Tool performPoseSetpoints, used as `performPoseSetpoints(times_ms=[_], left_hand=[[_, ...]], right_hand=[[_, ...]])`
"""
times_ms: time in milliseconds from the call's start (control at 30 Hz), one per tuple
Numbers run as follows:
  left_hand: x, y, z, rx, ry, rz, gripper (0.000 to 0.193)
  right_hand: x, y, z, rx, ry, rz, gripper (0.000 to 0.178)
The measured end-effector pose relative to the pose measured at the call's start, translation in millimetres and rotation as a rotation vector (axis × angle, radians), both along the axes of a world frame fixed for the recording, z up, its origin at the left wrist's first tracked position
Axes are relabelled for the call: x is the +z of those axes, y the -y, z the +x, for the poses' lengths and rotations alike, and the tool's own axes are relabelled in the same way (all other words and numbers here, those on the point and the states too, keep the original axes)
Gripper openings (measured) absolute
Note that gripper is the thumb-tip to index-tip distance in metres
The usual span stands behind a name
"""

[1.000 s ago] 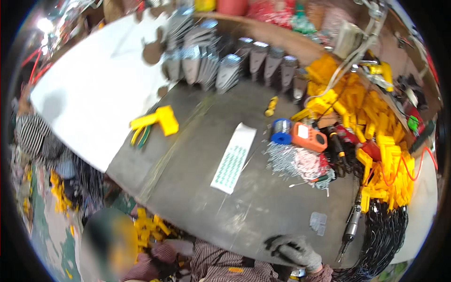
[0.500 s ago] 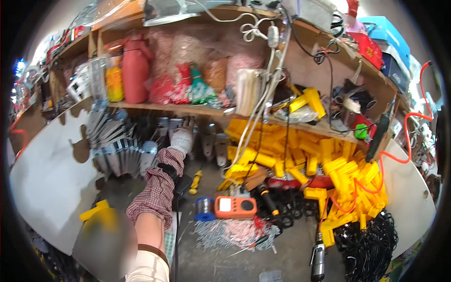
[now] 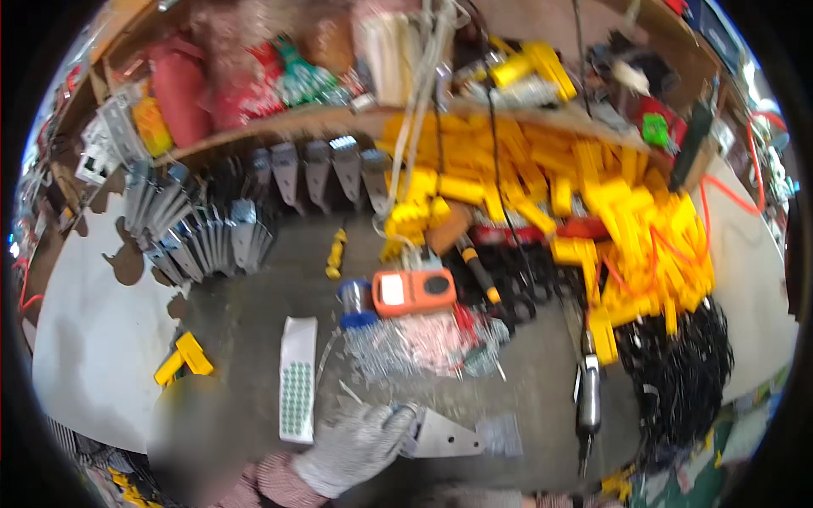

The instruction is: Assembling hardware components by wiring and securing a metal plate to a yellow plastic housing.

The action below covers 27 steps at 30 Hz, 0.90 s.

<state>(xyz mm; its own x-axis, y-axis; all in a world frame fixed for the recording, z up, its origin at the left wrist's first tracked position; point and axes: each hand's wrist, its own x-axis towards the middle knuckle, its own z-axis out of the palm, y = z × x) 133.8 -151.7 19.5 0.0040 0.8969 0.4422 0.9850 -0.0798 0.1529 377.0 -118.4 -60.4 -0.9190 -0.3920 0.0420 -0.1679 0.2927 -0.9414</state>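
My left hand [image 3: 351,449], in a grey-white glove, has come in from the lower left with its fingers pinched on a flat metal bracket [image 3: 449,438]. The bracket tapers to the right and has small holes; its wider end sits under my fingertips. Just beyond its tip lies a small translucent plastic piece [image 3: 501,434]. Of my right arm only a strip of plaid sleeve [image 3: 555,501] shows at the bottom edge, and the fingers of my right hand cannot be made out. A white card with green dots [image 3: 298,381] lies to the left of the bracket.
Metal brackets [image 3: 318,173] stand under the shelf [image 3: 262,129]. An orange meter [image 3: 415,292], a solder spool [image 3: 356,302] and a wire heap [image 3: 415,343] occupy the middle. Yellow plastic parts [image 3: 644,254], black cords [image 3: 677,364] and a powered screwdriver [image 3: 589,398] are right.
My left hand has come back from the bracket row under the shelf to the near part of the table, now with a bracket in it. The view has tilted downward.
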Motion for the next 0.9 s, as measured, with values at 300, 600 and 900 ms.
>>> performPoseSetpoints(times_ms=[300, 600, 900], left_hand=[[-54.7, 43.7, 25.6, -0.145, 0.17, -0.454, 0.083], [-69.0, 63.1, 84.7, 0.034, 0.74, -0.265, 0.095], [-30.8, 61.3, 25.9, -0.203, 1.605, -0.442, 0.086]], right_hand=[[66.5, -185.6, -2.0, -0.576, 0.02, 0.425, 0.03], [47.6, -255.3, -64.4, -0.885, 0.017, 1.396, 0.017], [63.0, -62.7, -28.2, -0.327, -0.324, 0.5, 0.036]])
